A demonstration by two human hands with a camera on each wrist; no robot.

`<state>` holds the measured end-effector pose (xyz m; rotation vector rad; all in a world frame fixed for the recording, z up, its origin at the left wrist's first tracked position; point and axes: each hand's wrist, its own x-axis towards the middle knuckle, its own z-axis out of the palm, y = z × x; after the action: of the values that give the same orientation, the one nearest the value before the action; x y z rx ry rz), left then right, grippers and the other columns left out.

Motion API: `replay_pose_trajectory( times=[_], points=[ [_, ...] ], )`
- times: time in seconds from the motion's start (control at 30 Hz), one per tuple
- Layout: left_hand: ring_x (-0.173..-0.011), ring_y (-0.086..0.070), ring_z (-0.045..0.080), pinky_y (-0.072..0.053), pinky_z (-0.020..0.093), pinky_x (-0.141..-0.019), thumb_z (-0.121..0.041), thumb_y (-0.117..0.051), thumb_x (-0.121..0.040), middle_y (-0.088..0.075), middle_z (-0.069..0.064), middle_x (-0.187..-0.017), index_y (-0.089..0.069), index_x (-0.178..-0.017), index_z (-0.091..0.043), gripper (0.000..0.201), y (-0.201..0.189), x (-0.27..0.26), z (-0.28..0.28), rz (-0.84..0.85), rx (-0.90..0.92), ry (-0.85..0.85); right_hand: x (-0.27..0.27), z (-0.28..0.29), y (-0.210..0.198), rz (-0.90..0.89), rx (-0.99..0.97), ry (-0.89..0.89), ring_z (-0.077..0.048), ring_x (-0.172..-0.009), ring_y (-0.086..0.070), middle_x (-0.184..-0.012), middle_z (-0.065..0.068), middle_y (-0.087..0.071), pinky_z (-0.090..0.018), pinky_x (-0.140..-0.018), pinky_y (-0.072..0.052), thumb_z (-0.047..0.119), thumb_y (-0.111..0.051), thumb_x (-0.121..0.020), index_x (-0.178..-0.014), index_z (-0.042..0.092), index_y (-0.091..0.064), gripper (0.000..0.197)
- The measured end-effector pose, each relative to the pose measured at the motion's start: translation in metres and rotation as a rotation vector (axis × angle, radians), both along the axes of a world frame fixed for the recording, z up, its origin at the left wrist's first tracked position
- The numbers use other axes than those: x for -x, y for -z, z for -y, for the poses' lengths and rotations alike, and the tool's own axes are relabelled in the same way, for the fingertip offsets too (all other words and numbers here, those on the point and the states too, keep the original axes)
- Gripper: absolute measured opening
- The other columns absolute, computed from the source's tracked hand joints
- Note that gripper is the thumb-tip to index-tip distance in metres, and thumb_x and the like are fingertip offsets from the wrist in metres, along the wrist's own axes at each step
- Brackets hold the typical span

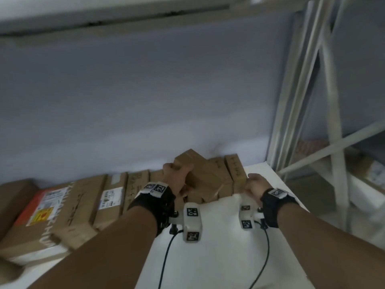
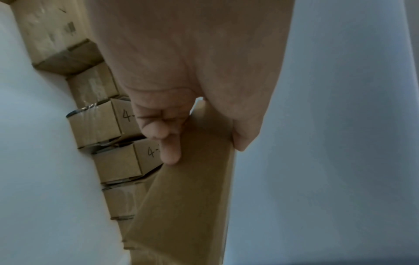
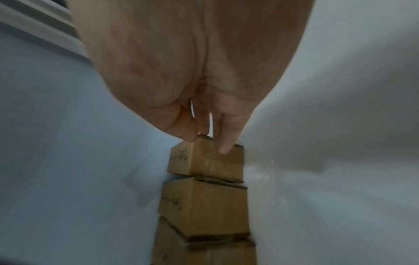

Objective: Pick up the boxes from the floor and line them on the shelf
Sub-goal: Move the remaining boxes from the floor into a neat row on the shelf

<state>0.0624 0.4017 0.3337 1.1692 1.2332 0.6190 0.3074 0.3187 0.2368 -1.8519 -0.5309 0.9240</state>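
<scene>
Head view, shelf: a white shelf board [image 1: 260, 236] runs along a pale wall [image 1: 145, 90]; cardboard boxes stand in a line at the wall side of the board.
Head view, left hand: the left hand [image 1: 177, 178] grips a tilted brown box [image 1: 200, 174], fingers curled over its upper edge; the box is raised above the row and leans on the boxes behind it.
Head view, right hand: the right hand [image 1: 255, 185] is at the near end of the end box [image 1: 236, 173], the last box at the shelf's right; whether the fingers are curled or straight cannot be told here.
Head view, other boxes: a large carton [image 1: 62, 215] with a white and orange label lies at the shelf's left end, with a labelled box [image 1: 112, 197] beside it.
Head view, frame: a grey metal rack [image 1: 325, 122] stands just beyond the shelf's right end.
Left wrist view, left hand: fingers [image 2: 170, 154] and thumb clasp the brown box [image 2: 188, 206] from opposite sides.
Left wrist view, row: small boxes marked "4-" [image 2: 108, 123] stand side by side on the shelf, next to the held box.
Right wrist view, right hand: the fingers [image 3: 223, 143] are nearly straight and close together, tips on the end box [image 3: 208, 161]; the thumb touches its edge.
Right wrist view, row: a second box [image 3: 204, 206] sits close against the end box, on the shelf by the wall.
</scene>
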Motion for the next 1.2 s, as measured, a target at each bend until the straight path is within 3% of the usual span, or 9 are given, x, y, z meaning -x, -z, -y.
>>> replay_pose_trajectory(
  times=[0.13, 0.27, 0.37, 0.47, 0.6, 0.83, 0.9, 0.97, 1.2],
  points=[
    [-0.072, -0.065, 0.034, -0.055, 0.037, -0.061, -0.036, -0.075, -0.083, -0.058, 0.021, -0.115, -0.029, -0.139, -0.029, 0.073, 0.001, 0.006, 0.010, 0.110, 0.036, 0.006, 0.032, 0.018, -0.049, -0.062, -0.105, 0.065, -0.036, -0.100, -0.065, -0.111, -0.019, -0.066, -0.048, -0.087, -0.055, 0.026, -0.046, -0.097, -0.118, 0.016, -0.057, 0.026],
    [-0.084, -0.066, 0.035, -0.058, 0.044, -0.071, -0.023, -0.071, -0.089, -0.059, 0.021, -0.116, -0.041, -0.126, -0.022, 0.048, -0.004, 0.008, 0.030, 0.219, 0.089, 0.032, 0.062, 0.044, -0.084, -0.246, -0.112, -0.227, -0.024, -0.091, -0.068, -0.104, -0.001, -0.072, -0.034, -0.074, -0.045, 0.065, -0.051, -0.086, -0.115, 0.028, -0.063, 0.048],
    [-0.086, -0.065, 0.036, -0.059, 0.046, -0.075, -0.020, -0.071, -0.089, -0.059, 0.023, -0.121, -0.040, -0.127, -0.022, 0.049, -0.005, 0.009, 0.039, 0.271, 0.107, 0.032, 0.068, 0.051, -0.089, -0.307, -0.161, -0.289, -0.019, -0.067, -0.063, -0.090, -0.008, -0.070, -0.029, -0.065, -0.042, 0.048, -0.062, -0.088, -0.124, 0.009, -0.060, 0.054],
    [-0.095, -0.065, 0.035, -0.060, 0.045, -0.076, -0.023, -0.071, -0.089, -0.057, 0.021, -0.126, -0.038, -0.131, -0.026, 0.054, -0.010, 0.009, 0.041, 0.239, 0.075, 0.045, 0.064, 0.049, -0.091, -0.318, -0.236, -0.229, -0.030, -0.079, -0.064, -0.105, -0.024, -0.069, -0.042, -0.076, -0.056, 0.031, -0.074, -0.083, -0.128, -0.002, -0.053, 0.060],
    [-0.111, -0.058, 0.032, -0.058, 0.036, -0.061, -0.025, -0.076, -0.084, -0.051, 0.017, -0.134, -0.028, -0.147, -0.024, 0.079, -0.032, 0.006, 0.036, 0.190, 0.048, 0.014, 0.063, 0.051, -0.114, 0.027, -0.238, -0.199, -0.020, -0.068, -0.064, -0.097, -0.014, -0.069, -0.031, -0.059, -0.054, 0.014, -0.081, -0.075, -0.117, 0.008, -0.055, 0.050],
    [-0.092, -0.063, 0.032, -0.058, 0.034, -0.062, -0.019, -0.068, -0.091, -0.056, 0.006, -0.100, -0.047, -0.122, -0.020, 0.037, -0.045, 0.007, 0.038, 0.132, -0.047, 0.070, 0.023, 0.051, -0.106, 0.452, -0.145, 0.028, -0.025, -0.082, -0.067, -0.104, -0.007, -0.061, -0.042, -0.066, -0.062, 0.046, -0.074, -0.048, -0.113, 0.019, -0.057, 0.072],
    [-0.078, -0.058, 0.029, -0.052, 0.039, -0.068, -0.012, -0.062, -0.094, -0.052, 0.009, -0.082, -0.052, -0.086, -0.016, 0.013, -0.041, 0.011, 0.038, 0.064, -0.098, 0.120, -0.004, 0.048, -0.087, 0.437, -0.064, 0.125, -0.029, -0.081, -0.067, -0.101, -0.006, -0.061, -0.045, -0.066, -0.061, 0.040, -0.076, -0.052, -0.114, 0.020, -0.054, 0.069],
    [-0.070, -0.053, 0.027, -0.047, 0.038, -0.063, -0.011, -0.058, -0.095, -0.048, 0.011, -0.072, -0.045, -0.067, -0.017, 0.031, -0.033, 0.011, 0.034, -0.022, -0.130, 0.176, -0.038, 0.040, -0.053, 0.359, 0.024, 0.211, -0.034, -0.081, -0.066, -0.099, -0.008, -0.063, -0.050, -0.066, -0.060, 0.038, -0.075, -0.047, -0.114, 0.018, -0.049, 0.074],
    [-0.073, -0.063, 0.028, -0.055, 0.027, -0.054, -0.021, -0.056, -0.094, -0.064, 0.020, -0.100, -0.057, -0.095, -0.011, 0.011, -0.008, 0.009, 0.022, -0.145, -0.076, 0.190, -0.054, 0.010, -0.009, 0.185, 0.278, 0.210, -0.034, -0.091, -0.066, -0.105, -0.021, -0.066, -0.047, -0.084, -0.057, 0.014, -0.073, -0.076, -0.117, 0.001, -0.054, 0.047]
  ],
)
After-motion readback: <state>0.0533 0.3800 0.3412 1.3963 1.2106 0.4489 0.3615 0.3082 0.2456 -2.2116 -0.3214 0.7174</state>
